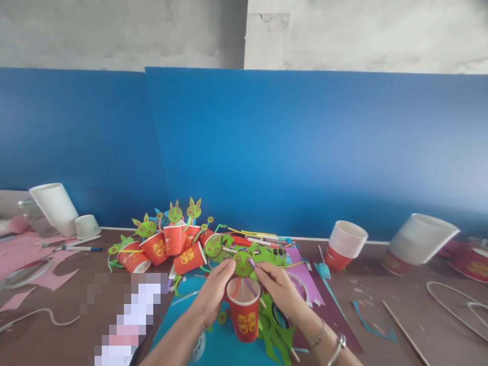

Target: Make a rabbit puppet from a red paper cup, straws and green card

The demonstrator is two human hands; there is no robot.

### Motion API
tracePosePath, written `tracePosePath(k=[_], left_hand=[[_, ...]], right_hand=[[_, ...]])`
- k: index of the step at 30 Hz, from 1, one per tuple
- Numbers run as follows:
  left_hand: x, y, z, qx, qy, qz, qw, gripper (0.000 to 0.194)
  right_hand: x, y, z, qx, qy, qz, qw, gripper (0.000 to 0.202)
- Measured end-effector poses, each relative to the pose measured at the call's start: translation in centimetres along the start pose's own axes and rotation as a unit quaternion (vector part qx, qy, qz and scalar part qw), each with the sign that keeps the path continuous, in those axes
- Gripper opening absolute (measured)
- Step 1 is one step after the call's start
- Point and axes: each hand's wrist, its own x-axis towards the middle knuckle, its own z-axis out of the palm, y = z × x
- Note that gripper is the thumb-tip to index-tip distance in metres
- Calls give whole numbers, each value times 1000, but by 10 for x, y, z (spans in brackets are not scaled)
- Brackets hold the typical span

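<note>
A red paper cup with yellow printed characters stands upright in front of me, with red, purple and pale strips inside it. Above its rim is a round green paper animal face with a drawn-on face. My left hand pinches the face at its left edge. At the right edge, the fingers of my right hand are closed on a small purple strip that touches the face. Whether the strip is fixed to the face I cannot tell.
Several red cups with green animal faces cluster at the back left. Green paper scraps lie on blue paper. A cup stack stands right, near a wooden stick. A blue partition rises behind.
</note>
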Motion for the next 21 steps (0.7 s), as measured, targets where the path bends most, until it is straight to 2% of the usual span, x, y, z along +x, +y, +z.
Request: tracePosePath(k=[3, 6, 8, 10, 12, 16, 19, 21], left_hand=[[4, 2, -4, -4, 28, -5, 1000, 37], [9, 13, -11, -18, 125, 0, 992, 27], [11, 24, -17, -21, 127, 14, 992, 26], [13, 35, -23, -23, 127, 32, 991, 27], [15, 44, -29, -14, 147, 49, 988, 28], [15, 51, -34, 4, 161, 67, 985, 25], [15, 51, -34, 23, 160, 82, 983, 24], [15, 50, -34, 34, 158, 91, 983, 26]], right_hand=[[1, -1, -4, -4, 6, 18, 1000, 30], [4, 0, -11, -31, 38, 52, 997, 31], [4, 2, -14, -88, 42, 39, 994, 28], [3, 2, -15, -150, 9, 14, 989, 22], [-1, 1, -10, -197, -51, -6, 979, 22], [-16, -5, 8, -271, -170, -36, 947, 23], [-28, -7, 25, -309, -183, -55, 931, 37], [-34, -6, 37, -333, -186, -66, 922, 33]])
